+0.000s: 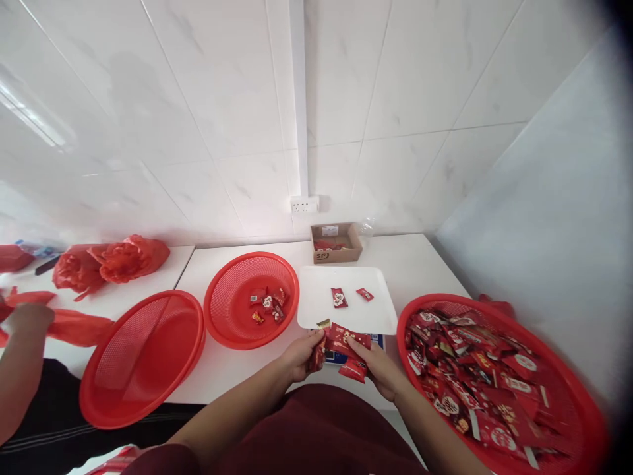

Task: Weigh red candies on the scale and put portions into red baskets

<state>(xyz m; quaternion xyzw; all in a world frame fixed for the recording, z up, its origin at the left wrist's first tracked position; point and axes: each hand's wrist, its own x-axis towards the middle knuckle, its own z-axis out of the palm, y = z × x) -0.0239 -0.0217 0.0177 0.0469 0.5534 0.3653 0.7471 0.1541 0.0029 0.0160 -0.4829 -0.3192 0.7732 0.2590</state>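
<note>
The left hand (pixel 301 356) is closed on small red packets (pixel 318 356); the right hand (pixel 376 366) grips larger red packets (pixel 353 340). Both are at the near edge of a white tray (pixel 316 297) bearing two packets (pixel 339 298). On the surface (pixel 410 257), a well-filled basket (pixel 588 419) stands right.

Bright, even, diffuse light overall. Tube-light glare on glossy wall tiles (pixel 237 99), far up and left of the hands (pixel 301 356); faint dark silhouette there too. White tray (pixel 316 284) just beyond the hands nearly washed out, little texture. Small soft shadow right of the wall socket (pixel 304 205), straight ahead of them. Snack packets (pixel 349 338) in the hands fairly clear, small print soft. Wide-angle distortion: tile lines lean, outer red basket (pixel 558 359) right of the hands stretched. Black vignette, blurry right edge.
</note>
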